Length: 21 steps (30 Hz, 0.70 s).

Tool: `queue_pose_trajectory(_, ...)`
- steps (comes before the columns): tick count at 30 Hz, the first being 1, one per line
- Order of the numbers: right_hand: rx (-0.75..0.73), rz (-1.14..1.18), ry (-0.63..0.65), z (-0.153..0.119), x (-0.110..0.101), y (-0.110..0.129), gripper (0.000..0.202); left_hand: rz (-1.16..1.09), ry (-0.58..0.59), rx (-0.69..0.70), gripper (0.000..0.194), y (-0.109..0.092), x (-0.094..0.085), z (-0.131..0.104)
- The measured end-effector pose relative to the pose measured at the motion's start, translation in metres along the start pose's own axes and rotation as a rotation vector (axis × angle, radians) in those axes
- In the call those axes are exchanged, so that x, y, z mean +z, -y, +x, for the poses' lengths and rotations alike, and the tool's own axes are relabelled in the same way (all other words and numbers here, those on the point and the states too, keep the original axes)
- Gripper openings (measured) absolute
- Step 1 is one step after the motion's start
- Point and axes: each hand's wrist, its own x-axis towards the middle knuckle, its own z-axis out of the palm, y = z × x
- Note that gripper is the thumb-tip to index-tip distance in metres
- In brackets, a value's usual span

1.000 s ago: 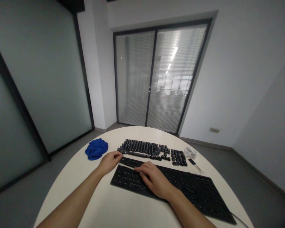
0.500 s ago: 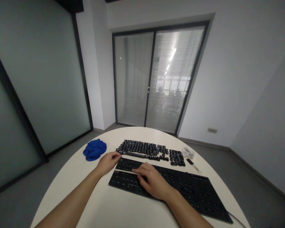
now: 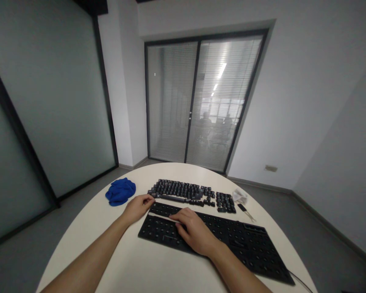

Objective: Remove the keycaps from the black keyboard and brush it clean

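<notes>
A black keyboard with its keycaps off lies at a slant on the table, rows of bare switch posts showing. My right hand rests over its left half, fingers closed on a thin white stick. The stick points left across the upper rows; its far end looks slightly wider. My left hand lies at the keyboard's far left corner, fingers curled in a pinch. Whether anything is between those fingertips is hidden. Just beyond sit the loose black keycaps, laid out in keyboard order.
A crumpled blue cloth lies on the left of the round cream table. To the right are a crumpled whitish wad and a small tool with a black handle and wire end. A cable leaves the keyboard at lower right.
The left end of the white stick has swung slightly toward the keyboard's far edge. Both hands stay in nearly the same places; the whole view shifts a little.
</notes>
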Motion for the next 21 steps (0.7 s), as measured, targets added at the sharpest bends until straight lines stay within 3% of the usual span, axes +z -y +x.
queue_pose_trajectory(21, -0.03, -0.032, 0.024, -0.001, -0.0019, 0.005, 0.029, -0.005, 0.002, 0.007, 0.033, -0.0028, -0.0009, -0.0007)
